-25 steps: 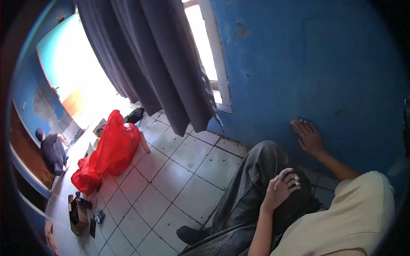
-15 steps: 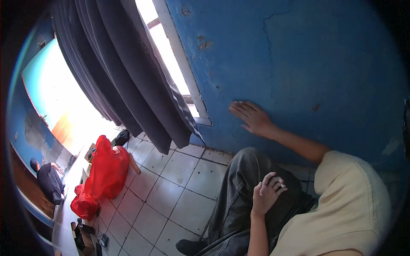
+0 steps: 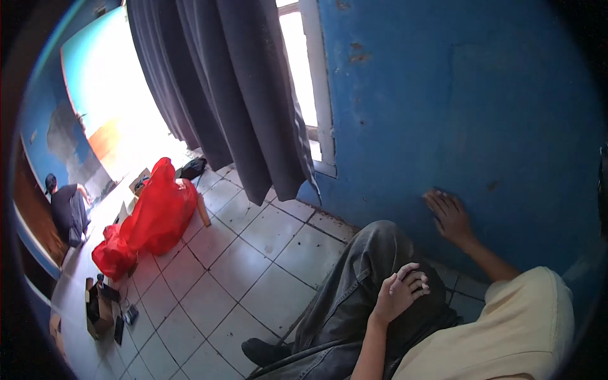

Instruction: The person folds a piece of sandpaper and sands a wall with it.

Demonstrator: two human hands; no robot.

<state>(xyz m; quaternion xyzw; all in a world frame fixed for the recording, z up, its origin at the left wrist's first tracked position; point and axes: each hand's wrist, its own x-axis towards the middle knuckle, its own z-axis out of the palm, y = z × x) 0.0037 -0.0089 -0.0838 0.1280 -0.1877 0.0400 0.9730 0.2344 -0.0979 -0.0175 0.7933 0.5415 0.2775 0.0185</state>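
My right hand (image 3: 449, 218) lies against the blue wall (image 3: 405, 126) with fingers stretched out, low down and to the right of the window. It holds nothing. Over my bent knee in dark grey trousers (image 3: 373, 266) rests my left hand (image 3: 400, 293), palm partly turned up. Its fingers are loosely curled and apart, with nothing visible between them. Pale patches show on its fingertips; whether they are light or some coating I cannot tell.
A dark curtain (image 3: 234, 95) hangs beside the window frame (image 3: 316, 76). Red cloth or plastic (image 3: 166, 212) is heaped on the tiled floor (image 3: 247, 266), near an open box (image 3: 98, 310) with dark items. Far left, a person (image 3: 68, 209) in dark clothes crouches near the bright doorway.
My right hand has slid right and lower along the wall. The left hand has barely moved over the knee. The whole view has tilted and shifted, with curtain and window now farther right.
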